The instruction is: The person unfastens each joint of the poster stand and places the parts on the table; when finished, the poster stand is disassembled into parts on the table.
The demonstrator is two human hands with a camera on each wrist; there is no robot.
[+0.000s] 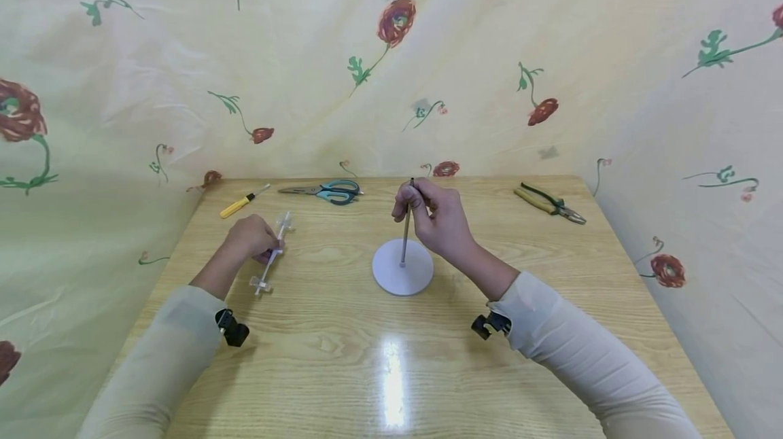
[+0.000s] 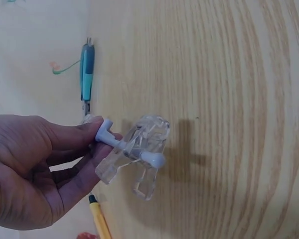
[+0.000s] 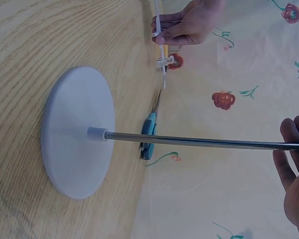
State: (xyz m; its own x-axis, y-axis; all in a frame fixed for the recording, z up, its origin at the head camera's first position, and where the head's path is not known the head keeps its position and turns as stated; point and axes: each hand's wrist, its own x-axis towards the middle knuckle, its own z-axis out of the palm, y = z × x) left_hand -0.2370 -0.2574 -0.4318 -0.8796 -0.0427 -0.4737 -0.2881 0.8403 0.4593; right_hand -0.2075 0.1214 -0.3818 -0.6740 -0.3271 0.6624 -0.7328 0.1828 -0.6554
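Note:
My left hand (image 1: 252, 236) pinches a thin white rod (image 1: 273, 254) near its middle, held over the table's left side. Clear plastic clips (image 2: 148, 132) sit toward the rod's ends, and a rounded white knob (image 2: 153, 160) caps the near end in the left wrist view. With my right hand (image 1: 437, 215) I grip the upper part of a slim metal pole (image 3: 199, 142) between thumb and fingers. The pole rises from a short collar at the centre of a round white base (image 3: 72, 164), which stands on the table. In the head view the pole leans slightly.
Along the back of the wooden table (image 1: 342, 357) lie a yellow-handled screwdriver (image 1: 237, 206), teal-handled scissors (image 1: 335, 191) and, at the right, pliers (image 1: 549, 203). A flowered curtain (image 1: 318, 65) surrounds the table's back and sides.

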